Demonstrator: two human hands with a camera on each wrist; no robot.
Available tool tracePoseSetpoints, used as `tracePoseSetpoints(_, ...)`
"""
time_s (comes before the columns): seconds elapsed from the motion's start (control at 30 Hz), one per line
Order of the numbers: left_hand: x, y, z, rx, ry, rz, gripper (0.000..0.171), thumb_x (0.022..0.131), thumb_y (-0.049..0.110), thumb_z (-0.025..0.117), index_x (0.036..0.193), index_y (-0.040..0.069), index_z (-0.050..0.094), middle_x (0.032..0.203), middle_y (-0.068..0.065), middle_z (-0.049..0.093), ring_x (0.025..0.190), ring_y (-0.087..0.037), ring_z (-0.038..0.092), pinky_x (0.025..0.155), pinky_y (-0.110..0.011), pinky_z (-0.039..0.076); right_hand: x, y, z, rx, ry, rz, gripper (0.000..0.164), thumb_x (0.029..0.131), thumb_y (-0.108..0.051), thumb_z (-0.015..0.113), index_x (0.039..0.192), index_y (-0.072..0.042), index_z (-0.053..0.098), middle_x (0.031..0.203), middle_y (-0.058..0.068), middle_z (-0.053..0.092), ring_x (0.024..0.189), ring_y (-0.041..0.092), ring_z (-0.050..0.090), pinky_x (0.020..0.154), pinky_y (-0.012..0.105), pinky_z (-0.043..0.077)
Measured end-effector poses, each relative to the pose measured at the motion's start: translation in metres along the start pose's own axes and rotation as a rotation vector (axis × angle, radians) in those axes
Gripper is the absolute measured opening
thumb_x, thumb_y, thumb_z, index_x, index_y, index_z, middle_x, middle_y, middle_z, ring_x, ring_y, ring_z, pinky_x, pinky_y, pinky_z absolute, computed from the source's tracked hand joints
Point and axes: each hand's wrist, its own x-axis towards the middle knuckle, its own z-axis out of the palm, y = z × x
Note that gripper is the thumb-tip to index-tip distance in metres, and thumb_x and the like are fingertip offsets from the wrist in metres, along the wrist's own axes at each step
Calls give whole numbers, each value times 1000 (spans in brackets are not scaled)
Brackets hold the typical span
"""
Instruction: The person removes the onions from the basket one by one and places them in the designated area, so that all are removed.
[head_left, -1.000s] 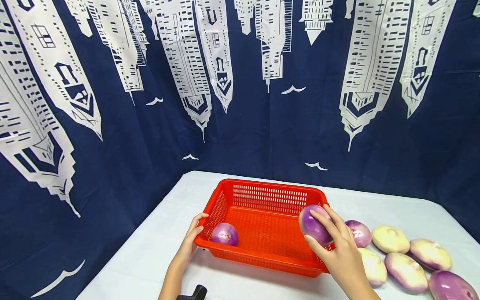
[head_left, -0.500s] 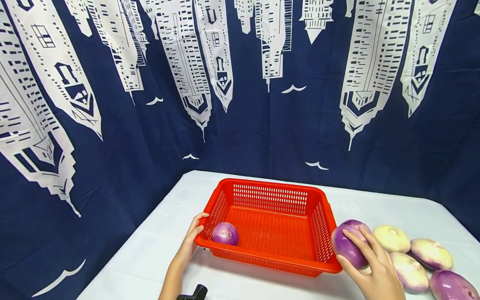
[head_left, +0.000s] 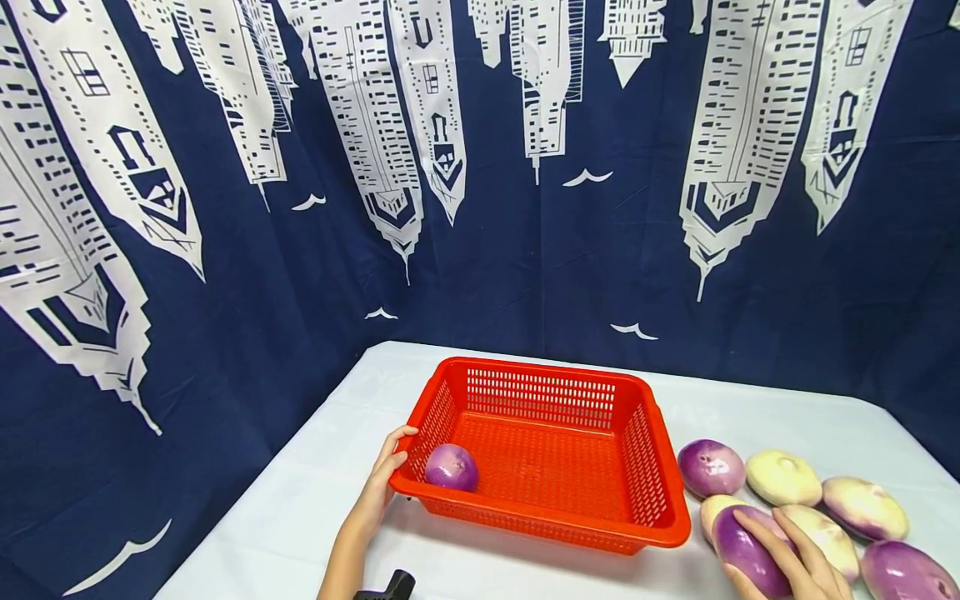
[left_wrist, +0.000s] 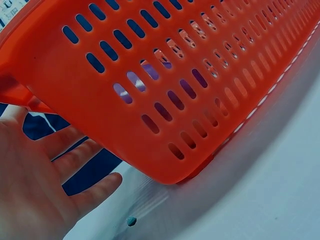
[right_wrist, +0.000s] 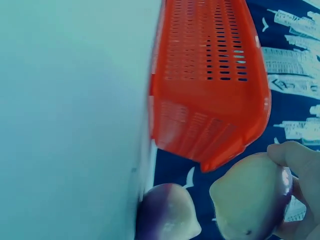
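My right hand [head_left: 802,571] holds a purple-and-cream oval fruit [head_left: 750,546] at the front right, low over the other fruits. In the right wrist view its cream side [right_wrist: 250,197] faces the camera, and the fingers grip its far side. My left hand [head_left: 381,471] grips the left rim of a red plastic basket [head_left: 540,510], fingertips over the edge. The left wrist view shows that hand's lower fingers [left_wrist: 95,192] stretched out below the rim. One purple round fruit [head_left: 452,467] lies inside the basket, at its left front corner.
Right of the basket, several more purple and cream fruits lie on the white table [head_left: 450,575], among them a purple one [head_left: 711,468] and a cream one [head_left: 783,477]. A navy curtain [head_left: 495,275] with white buildings hangs behind. A black object [head_left: 397,585] shows near the left forearm.
My right hand has carried its fruit from over the basket's right side out to the right, then down and nearer to the front among the other fruits. The left hand and basket stay put.
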Motion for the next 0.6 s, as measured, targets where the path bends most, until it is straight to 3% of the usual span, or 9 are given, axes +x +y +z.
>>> tracePoseSetpoints(0.03, 0, 0, 0, 1, 0, -2, 44, 87, 21, 33, 128, 7, 32, 128, -12, 34, 109, -18, 44, 93, -37, 33, -3, 5, 1, -11, -22, 2, 60, 67, -13, 75, 122, -25, 57, 131, 20, 47, 120, 44, 42, 105, 15, 7)
tracePoseSetpoints(0.1, 1, 0, 0, 1, 0, -4, 44, 87, 22, 33, 129, 7, 32, 129, -13, 34, 110, -19, 43, 93, -37, 33, -6, 19, 3, -20, -45, -56, 62, 66, -14, 75, 124, -28, 55, 131, 22, 46, 133, 25, 33, 101, 7, 4)
tracePoseSetpoints(0.17, 1, 0, 0, -4, 0, -4, 44, 87, 22, 34, 128, 7, 32, 129, -13, 34, 110, -19, 43, 93, -37, 33, -8, 33, 5, -29, -72, -114, 63, 68, -15, 74, 125, -30, 53, 129, 24, 45, 135, 9, 25, 97, 2, 2)
tracePoseSetpoints(0.27, 1, 1, 0, -8, -1, 0, 44, 87, 22, 34, 128, 6, 32, 129, -14, 34, 109, -19, 43, 92, -36, 34, -6, 47, 5, 28, -57, -275, 59, 69, -23, 74, 123, -29, 54, 139, -2, 43, 123, -18, 16, 95, -3, 4)
tracePoseSetpoints(0.3, 1, 1, 0, -7, -2, 1, 43, 87, 22, 34, 128, 6, 32, 129, -14, 34, 109, -19, 43, 92, -36, 34, -5, 49, 5, 51, -54, -318, 53, 73, -29, 71, 123, -25, 54, 139, -10, 42, 125, -16, 17, 97, -2, 6)
tracePoseSetpoints(0.4, 0, 1, 0, -1, -4, 2, 43, 88, 22, 34, 127, 6, 31, 129, -14, 34, 109, -18, 43, 92, -36, 34, -5, 49, 5, 125, -16, -386, 50, 71, -22, 73, 118, -15, 58, 130, -32, 35, 125, -14, 24, 99, 0, 14)
tracePoseSetpoints(0.5, -1, 1, 0, 2, -2, -2, 42, 88, 22, 33, 128, 9, 31, 128, -12, 34, 108, -16, 44, 92, -35, 34, -12, 48, 8, 96, 5, -271, 51, 65, -9, 75, 114, -12, 60, 125, -11, 50, 122, -15, 24, 95, -1, 14)
tracePoseSetpoints(0.53, -1, 1, 0, 0, -1, -3, 42, 88, 22, 33, 127, 9, 32, 128, -12, 34, 108, -16, 44, 91, -35, 35, -14, 49, 9, 69, -8, -208, 58, 60, -3, 75, 115, -14, 59, 123, -2, 52, 123, -9, 28, 93, -1, 13)
tracePoseSetpoints(0.6, -1, 0, 0, -1, 1, 1, 42, 88, 22, 33, 127, 9, 32, 127, -11, 35, 107, -15, 44, 91, -35, 35, -17, 54, 11, 12, -72, -108, 59, 61, -6, 77, 115, -16, 58, 118, 15, 52, 125, 9, 35, 99, 14, 24)
